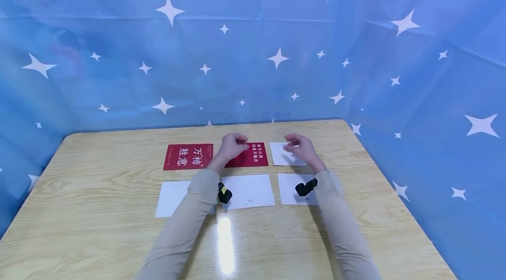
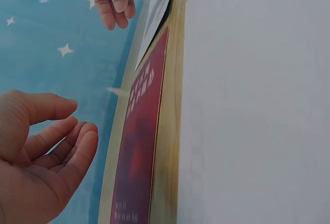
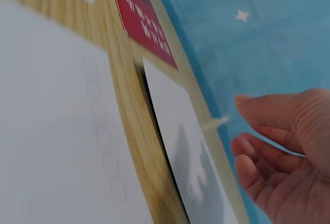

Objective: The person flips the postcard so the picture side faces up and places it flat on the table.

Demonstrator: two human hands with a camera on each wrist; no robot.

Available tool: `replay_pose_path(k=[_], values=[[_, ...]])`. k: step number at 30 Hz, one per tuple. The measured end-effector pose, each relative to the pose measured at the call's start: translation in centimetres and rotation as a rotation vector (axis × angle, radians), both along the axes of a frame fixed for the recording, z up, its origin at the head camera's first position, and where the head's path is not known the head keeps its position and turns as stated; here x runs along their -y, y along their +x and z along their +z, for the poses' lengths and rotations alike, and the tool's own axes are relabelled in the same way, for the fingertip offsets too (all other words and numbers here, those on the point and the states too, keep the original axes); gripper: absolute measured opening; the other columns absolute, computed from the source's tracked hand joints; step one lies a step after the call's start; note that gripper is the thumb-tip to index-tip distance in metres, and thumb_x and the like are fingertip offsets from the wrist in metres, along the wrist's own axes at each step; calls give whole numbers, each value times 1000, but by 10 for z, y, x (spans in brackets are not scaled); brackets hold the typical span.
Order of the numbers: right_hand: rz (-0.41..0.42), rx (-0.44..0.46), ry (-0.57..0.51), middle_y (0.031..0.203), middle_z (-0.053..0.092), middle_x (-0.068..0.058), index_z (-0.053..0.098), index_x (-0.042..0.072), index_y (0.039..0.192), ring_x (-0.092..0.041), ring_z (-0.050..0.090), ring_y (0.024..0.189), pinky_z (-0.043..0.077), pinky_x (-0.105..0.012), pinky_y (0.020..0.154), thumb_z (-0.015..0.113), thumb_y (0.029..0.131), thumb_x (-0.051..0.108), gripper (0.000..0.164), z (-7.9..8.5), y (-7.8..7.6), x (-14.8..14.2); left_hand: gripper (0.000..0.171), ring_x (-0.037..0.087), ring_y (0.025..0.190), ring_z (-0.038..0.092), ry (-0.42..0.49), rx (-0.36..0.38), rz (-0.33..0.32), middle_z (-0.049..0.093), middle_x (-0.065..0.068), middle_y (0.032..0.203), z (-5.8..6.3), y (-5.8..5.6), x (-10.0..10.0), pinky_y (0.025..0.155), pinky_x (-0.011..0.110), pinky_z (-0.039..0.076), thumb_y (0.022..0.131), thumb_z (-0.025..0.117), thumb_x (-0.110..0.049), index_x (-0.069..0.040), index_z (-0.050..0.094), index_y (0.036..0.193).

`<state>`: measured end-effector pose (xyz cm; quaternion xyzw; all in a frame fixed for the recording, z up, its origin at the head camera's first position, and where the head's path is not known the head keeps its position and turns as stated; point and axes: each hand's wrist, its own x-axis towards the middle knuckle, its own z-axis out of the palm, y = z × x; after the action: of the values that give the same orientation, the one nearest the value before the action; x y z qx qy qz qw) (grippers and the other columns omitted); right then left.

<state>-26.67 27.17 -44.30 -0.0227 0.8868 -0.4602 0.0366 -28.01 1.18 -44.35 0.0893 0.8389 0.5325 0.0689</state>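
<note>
My left hand (image 1: 233,146) hovers over the middle red card (image 1: 258,155) of the back row, its fingers loosely bent and holding nothing. In the left wrist view a gap shows between the thumb and fingers of that left hand (image 2: 46,152). White lettering runs along the red card (image 2: 138,131). My right hand (image 1: 301,147) is above the white card (image 1: 278,157) at the back right. Nothing sits between the relaxed fingers of the right hand (image 3: 283,152) in the right wrist view, and its shadow falls on the white card (image 3: 178,131).
Another red card (image 1: 186,157) with white characters lies at the back left. Three white cards form the front row: left (image 1: 171,196), middle (image 1: 249,192) and right (image 1: 290,192), partly under my forearms. The wooden table (image 1: 99,209) meets a blue star-patterned curtain (image 1: 237,51) behind.
</note>
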Motion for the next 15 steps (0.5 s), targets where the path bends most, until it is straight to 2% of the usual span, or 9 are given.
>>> replay_pose_path(k=[8, 15], values=[[-49, 18, -2, 125, 52, -21, 49, -3, 130, -33, 51, 108, 46, -40, 86, 62, 89, 8, 44, -2, 7, -25, 34, 25, 97, 59, 36, 30, -38, 65, 13, 101, 0, -4, -29, 88, 34, 48, 85, 67, -6, 4, 61, 116], [-187, 24, -25, 126, 50, -21, 49, -2, 131, -32, 46, 113, 42, -41, 92, 62, 88, 4, 46, -5, 9, -42, 36, 27, 100, 57, 56, 52, -66, 61, 17, 108, -4, -8, -59, 88, 34, 49, 84, 67, -4, 6, 59, 117]])
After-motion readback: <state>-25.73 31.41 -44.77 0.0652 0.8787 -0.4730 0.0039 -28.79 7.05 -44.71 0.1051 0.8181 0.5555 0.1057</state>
